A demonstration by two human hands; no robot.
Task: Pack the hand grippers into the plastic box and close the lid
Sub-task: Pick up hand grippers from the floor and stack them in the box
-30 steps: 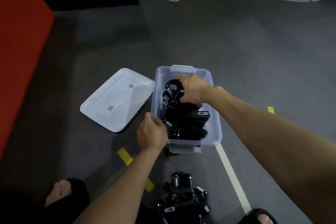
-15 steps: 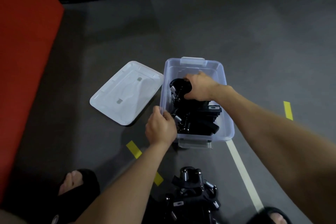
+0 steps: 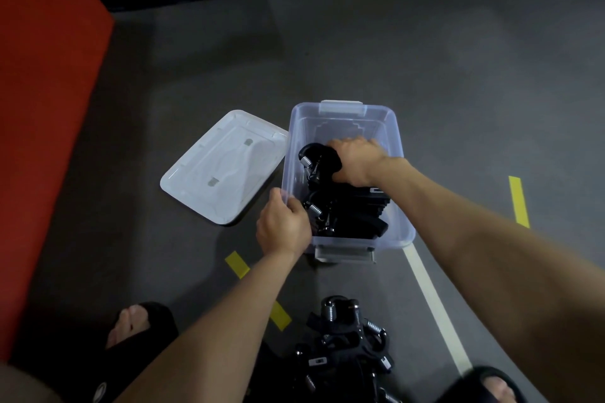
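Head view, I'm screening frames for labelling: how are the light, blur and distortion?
Head view: dim, even light with soft shadows; the black grippers in the box merge into one dark mass, only springs glint. The lid is brightest, without hard glare. Forearms bulge from wide-angle stretch. Right hand and left hand look slightly soft.

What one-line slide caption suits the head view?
Right hand sets a hand gripper into the plastic box; left hand grips its rim.
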